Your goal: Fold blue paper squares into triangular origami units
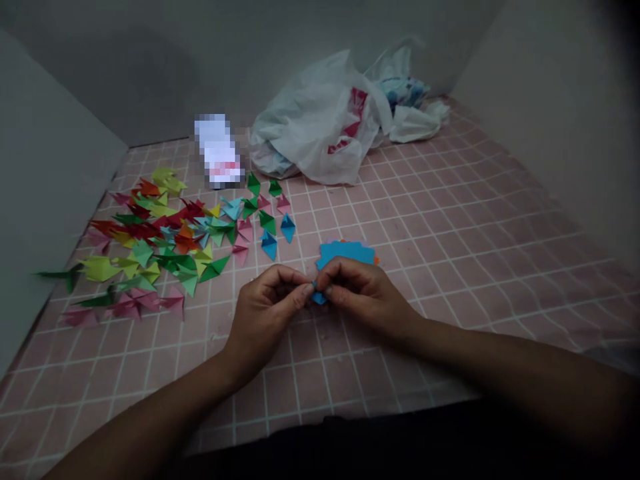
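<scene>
Between my two hands is a small piece of folded blue paper (319,298), mostly covered by fingers. My left hand (270,310) pinches its left side with thumb and index finger. From the right, my right hand (367,293) pinches the other side, fingertips close to those of the left. Just behind the right hand lies a stack of blue paper sheets (347,253), with bits of orange and purple at its edges. Two folded blue paper pieces (269,245) rest beyond my left hand.
Many folded paper pieces (185,237) in red, green, yellow, pink and blue spread over the left side. A phone with a blurred screen (219,150) lies behind them. White plastic bags (320,113) sit by the wall on a pink checked cloth (450,220).
</scene>
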Motion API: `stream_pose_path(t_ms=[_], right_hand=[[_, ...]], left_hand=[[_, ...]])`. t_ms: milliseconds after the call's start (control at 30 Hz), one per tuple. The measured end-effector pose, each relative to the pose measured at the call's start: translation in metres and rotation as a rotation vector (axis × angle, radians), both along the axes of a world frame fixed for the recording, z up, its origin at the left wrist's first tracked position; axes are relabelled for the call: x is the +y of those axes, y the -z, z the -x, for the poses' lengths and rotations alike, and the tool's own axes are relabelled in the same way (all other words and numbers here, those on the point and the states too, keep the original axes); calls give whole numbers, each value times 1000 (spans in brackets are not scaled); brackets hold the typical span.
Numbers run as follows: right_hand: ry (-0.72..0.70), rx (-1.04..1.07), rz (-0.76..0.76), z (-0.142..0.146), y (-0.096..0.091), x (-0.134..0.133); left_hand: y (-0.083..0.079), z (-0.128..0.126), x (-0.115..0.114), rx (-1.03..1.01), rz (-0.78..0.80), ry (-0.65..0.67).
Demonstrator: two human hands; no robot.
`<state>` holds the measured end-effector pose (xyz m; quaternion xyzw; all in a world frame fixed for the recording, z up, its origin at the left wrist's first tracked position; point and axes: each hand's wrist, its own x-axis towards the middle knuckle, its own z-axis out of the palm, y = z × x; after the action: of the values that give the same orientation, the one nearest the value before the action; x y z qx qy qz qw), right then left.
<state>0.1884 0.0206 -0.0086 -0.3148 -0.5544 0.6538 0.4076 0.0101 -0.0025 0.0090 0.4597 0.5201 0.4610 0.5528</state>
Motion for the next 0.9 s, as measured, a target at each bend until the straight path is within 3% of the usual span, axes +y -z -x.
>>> stream_pose_path(t_ms=[200,433,900], right_hand=[[-18,64,182,0,0,-2],[-50,-3,197,-1,-1,1],[-22,-15,198,0,1,1]], left_hand=[[2,1,0,94,-56,-10],[3,1,-2,184,-134,0],[1,0,-2,187,-127,-10]])
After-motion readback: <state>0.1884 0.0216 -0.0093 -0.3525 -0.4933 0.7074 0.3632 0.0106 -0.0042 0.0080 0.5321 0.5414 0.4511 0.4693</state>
